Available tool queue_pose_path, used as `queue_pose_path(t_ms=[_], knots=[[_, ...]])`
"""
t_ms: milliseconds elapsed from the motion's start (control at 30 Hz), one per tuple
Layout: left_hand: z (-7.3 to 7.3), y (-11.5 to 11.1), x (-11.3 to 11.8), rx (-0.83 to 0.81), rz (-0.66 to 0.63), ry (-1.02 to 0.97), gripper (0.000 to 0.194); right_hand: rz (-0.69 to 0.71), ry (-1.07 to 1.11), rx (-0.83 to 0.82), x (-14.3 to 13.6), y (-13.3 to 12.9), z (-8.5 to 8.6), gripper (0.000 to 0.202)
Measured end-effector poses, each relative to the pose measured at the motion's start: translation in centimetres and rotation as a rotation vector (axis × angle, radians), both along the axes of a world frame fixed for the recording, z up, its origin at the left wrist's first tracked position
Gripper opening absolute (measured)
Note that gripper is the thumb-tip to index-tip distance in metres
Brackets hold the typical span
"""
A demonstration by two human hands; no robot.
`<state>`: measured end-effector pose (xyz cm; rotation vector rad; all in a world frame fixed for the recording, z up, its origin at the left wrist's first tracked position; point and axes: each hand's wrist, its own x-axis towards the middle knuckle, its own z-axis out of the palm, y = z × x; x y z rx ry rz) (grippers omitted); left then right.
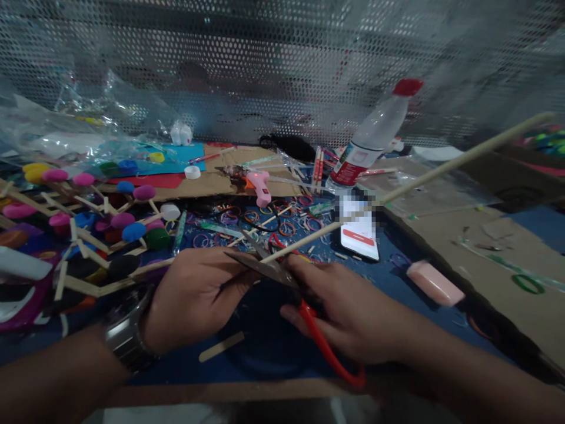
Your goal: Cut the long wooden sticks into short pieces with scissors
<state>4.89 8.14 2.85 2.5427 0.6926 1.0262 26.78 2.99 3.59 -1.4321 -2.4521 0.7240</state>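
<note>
Two bare hands are working close together over the near middle of a blue tabletop (176, 368). The left hand (198, 294), wearing a metal watch (128, 330), is curling its fingers nearly closed and appears to be pinching the near end of a wooden rod (424, 180); the blades are partly hiding that contact. The right hand (339, 306) is wrapping around the red handles of a pair of scissors (280, 274), whose blades are standing apart, the rod seeming to pass between them just beside the left fingertips. From there the rod is slanting up toward the far right, crossing in front of a phone (359, 244). One flat craft stick (220, 346) is lying near, below the hands. To the left, wooden stick frames bearing colourful round pieces (133, 232) are piling up. Farther off, a pink glue gun (260, 185) is resting at the middle, and a red-capped bottle (368, 141) is standing right of it. A pale pink block (435, 282) is lying to the right.
</note>
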Motion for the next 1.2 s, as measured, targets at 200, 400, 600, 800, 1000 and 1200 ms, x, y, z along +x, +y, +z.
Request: queue_pose_path(t_ms=[200, 400, 600, 800, 1000, 1200], knots=[[0.13, -0.07, 0.05, -0.029, 0.012, 0.007, 0.021, -0.005, 0.030, 0.047, 0.02, 0.13, -0.12, 0.023], [0.38, -0.07, 0.03, -0.051, -0.019, 0.011, 0.021, -0.011, 0.024, 0.059, 0.12, 0.11, -0.28, 0.031], [0.26, 0.18, 0.09, -0.081, -0.049, 0.045, 0.025, 0.020, 0.005, 0.050, 0.30, 0.14, -0.59, 0.028], [-0.03, 0.24, 0.08, -0.154, -0.072, 0.045, 0.026, -0.003, -0.025, 0.064, 0.39, -0.17, -0.32, 0.022], [-0.05, 0.18, 0.01, -0.231, -0.107, 0.020, 0.025, 0.033, -0.011, 0.048, 0.48, 0.04, -0.30, 0.022], [0.06, 0.18, -0.04, -0.301, -0.149, 0.004, 0.027, 0.062, 0.021, 0.068, 0.42, 0.20, -0.33, 0.020]])
